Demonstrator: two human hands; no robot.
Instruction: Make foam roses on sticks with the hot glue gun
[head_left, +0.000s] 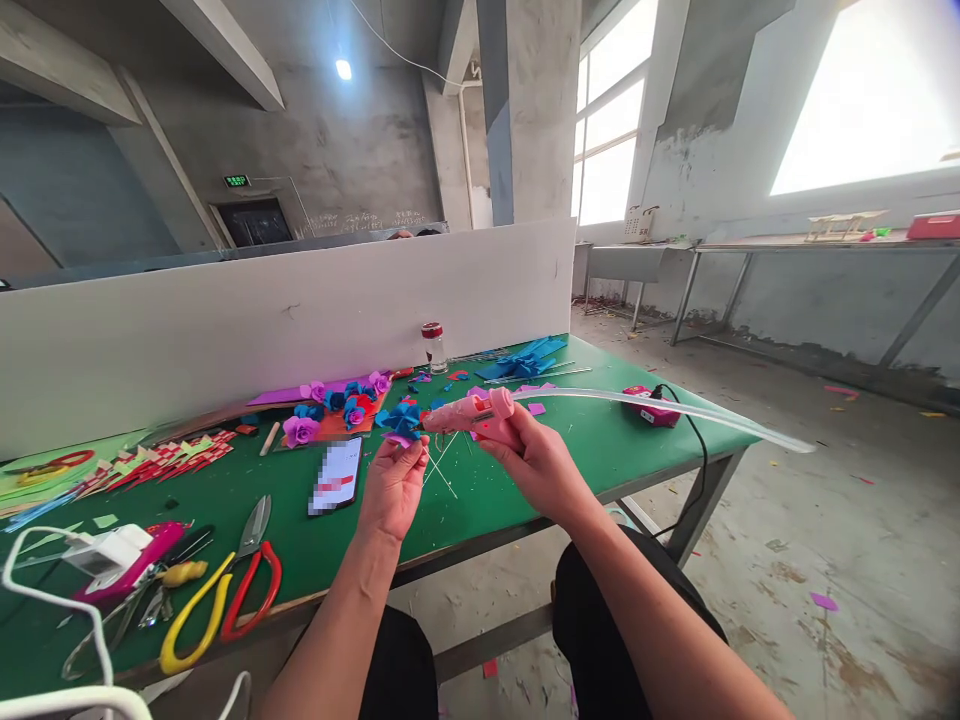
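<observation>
My left hand (396,482) pinches a paper flower (405,418) with blue petals and some purple at its lower side. In my right hand (541,462) is a pink hot glue gun (480,414), its nozzle pointing left at the flower. Whether the tip touches the petals I cannot tell. A long clear glue stick (675,402) sticks out of the gun's back and bends down to the right. Behind and left of the flower, several finished purple and blue paper flowers (301,430) lie on the green table (442,520).
A phone (335,476) lies left of my left hand. Scissors with red and yellow handles (251,575) rest at the front edge. A glass jar (433,348), blue paper (529,360) and a pink power strip (651,405) with a black cord stand farther back. A white board (285,330) borders the table.
</observation>
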